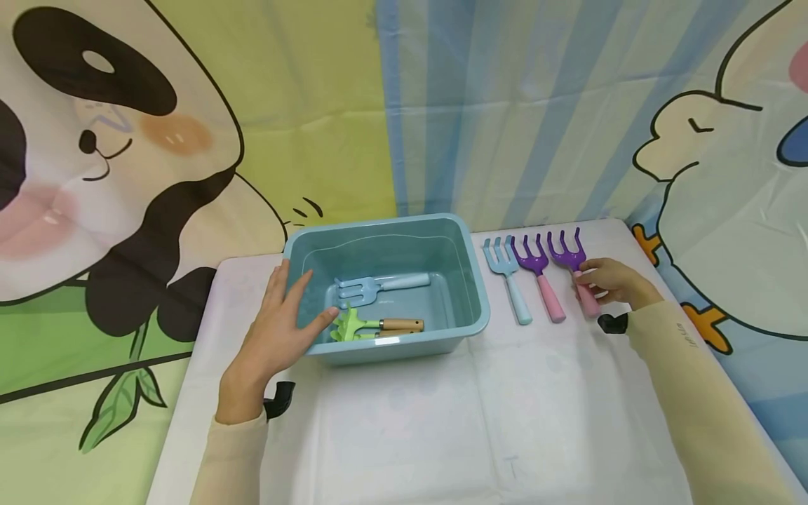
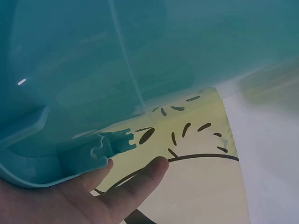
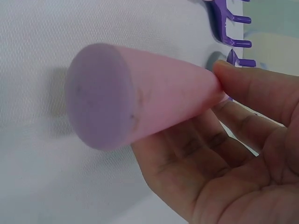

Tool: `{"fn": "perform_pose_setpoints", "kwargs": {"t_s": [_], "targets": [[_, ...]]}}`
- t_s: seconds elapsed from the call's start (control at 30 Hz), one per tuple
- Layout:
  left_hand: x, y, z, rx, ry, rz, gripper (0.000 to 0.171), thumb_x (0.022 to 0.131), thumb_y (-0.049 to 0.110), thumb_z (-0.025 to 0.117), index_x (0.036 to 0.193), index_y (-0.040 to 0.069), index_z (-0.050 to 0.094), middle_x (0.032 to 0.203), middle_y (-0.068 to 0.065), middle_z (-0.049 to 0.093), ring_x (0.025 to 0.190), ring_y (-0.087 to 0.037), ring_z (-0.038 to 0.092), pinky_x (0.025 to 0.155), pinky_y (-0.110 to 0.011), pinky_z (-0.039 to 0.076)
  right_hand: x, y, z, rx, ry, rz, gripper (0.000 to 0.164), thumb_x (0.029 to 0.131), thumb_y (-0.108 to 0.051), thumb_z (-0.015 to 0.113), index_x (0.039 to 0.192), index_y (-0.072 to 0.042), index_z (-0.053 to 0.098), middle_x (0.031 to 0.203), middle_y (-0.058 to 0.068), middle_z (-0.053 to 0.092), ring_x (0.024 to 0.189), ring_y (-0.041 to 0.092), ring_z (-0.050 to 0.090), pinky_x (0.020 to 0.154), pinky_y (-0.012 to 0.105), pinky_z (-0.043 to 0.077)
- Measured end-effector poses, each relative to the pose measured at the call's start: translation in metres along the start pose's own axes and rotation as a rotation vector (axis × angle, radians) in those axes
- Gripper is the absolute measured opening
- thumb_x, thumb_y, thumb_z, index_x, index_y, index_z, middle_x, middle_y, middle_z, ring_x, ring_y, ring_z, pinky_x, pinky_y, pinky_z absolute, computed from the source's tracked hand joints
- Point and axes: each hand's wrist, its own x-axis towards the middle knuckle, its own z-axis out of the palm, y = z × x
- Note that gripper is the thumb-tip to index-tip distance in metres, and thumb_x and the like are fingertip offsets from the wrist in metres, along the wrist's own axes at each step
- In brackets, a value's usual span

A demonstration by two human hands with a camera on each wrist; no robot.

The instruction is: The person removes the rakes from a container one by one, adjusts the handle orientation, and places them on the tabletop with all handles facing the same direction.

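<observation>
- Okay, the right hand [image 1: 607, 280] is pinching the end rake [image 1: 570, 259] high on its pink handle, at the right of the row on the desk [image 1: 404, 435].
- I'd keep that pinch firm and the prongs off the middle rake [image 1: 536, 263].
- Right forearm slants in from the lower right.
- Left hand [image 1: 278, 330]: straight, spread fingers at the tub's [image 1: 385, 252] left rim, not clenched; probably fine for steadying.

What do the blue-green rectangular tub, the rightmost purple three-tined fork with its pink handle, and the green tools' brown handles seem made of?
Blue-green tub: probably glossy moulded plastic, given its smooth, reflective walls.
Purple fork: glossy, plastic or coated metal; its pink tapered handle likely plastic, matte, lightly marked.
Brown tool handles: possibly wood, by their colour; grain can't be made out.
</observation>
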Motion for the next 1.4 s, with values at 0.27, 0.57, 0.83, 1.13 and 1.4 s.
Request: {"fn": "perform_pose_setpoints", "kwargs": {"t_s": [0.27, 0.57, 0.83, 1.13, 1.4], "targets": [[0.002, -0.002, 0.002, 0.011, 0.007, 0.003, 0.089, 0.093, 0.067, 0.055, 0.16, 0.016, 0.026, 0.167, -0.005, -0.008, 0.152, -0.028, -0.008, 0.102, -0.075, 0.025, 0.012, 0.005, -0.002, -0.034, 0.021, 0.01, 0.063, 0.107, -0.024, 0.048, 0.151, 0.009, 0.018, 0.133, 0.031, 0.036, 0.113, 0.041, 0.046, 0.095, 0.051, 0.049], [0.001, -0.002, 0.002, 0.013, 0.001, -0.003, 0.089, 0.092, 0.068, 0.054, 0.161, 0.018, 0.025, 0.167, -0.005, -0.009, 0.152, -0.027, -0.008, 0.102, -0.075, 0.026, 0.015, 0.001, 0.003, -0.063, 0.063, 0.001, 0.063, 0.107, -0.022, 0.048, 0.152, 0.01, 0.018, 0.135, 0.033, 0.036, 0.116, 0.044, 0.043, 0.099, 0.057, 0.044], [0.001, 0.0, 0.0, 0.008, -0.002, -0.005, 0.09, 0.092, 0.068, 0.054, 0.16, 0.017, 0.025, 0.167, -0.005, -0.008, 0.152, -0.029, -0.008, 0.102, -0.074, 0.026, 0.016, 0.0, 0.005, -0.093, 0.097, -0.02, 0.057, 0.104, -0.019, 0.052, 0.148, 0.009, 0.028, 0.122, 0.027, 0.044, 0.103, 0.033, 0.05, 0.086, 0.047, 0.052], [0.0, -0.001, 0.0, 0.005, -0.002, -0.005, 0.09, 0.092, 0.068, 0.054, 0.16, 0.018, 0.025, 0.167, -0.005, -0.008, 0.152, -0.027, -0.009, 0.103, -0.073, 0.026, 0.018, 0.0, 0.005, -0.121, 0.127, 0.002, 0.056, 0.104, -0.021, 0.051, 0.148, 0.008, 0.03, 0.127, 0.029, 0.041, 0.103, 0.035, 0.05, 0.084, 0.045, 0.052], [-0.001, -0.001, 0.0, 0.002, -0.002, -0.005, 0.089, 0.092, 0.068, 0.054, 0.161, 0.019, 0.025, 0.167, -0.005, -0.008, 0.152, -0.027, -0.009, 0.101, -0.074, 0.027, 0.021, 0.002, 0.004, -0.17, 0.169, -0.008, 0.053, 0.102, -0.021, 0.055, 0.142, 0.009, 0.038, 0.125, 0.029, 0.044, 0.102, 0.035, 0.052, 0.081, 0.046, 0.055]]}}
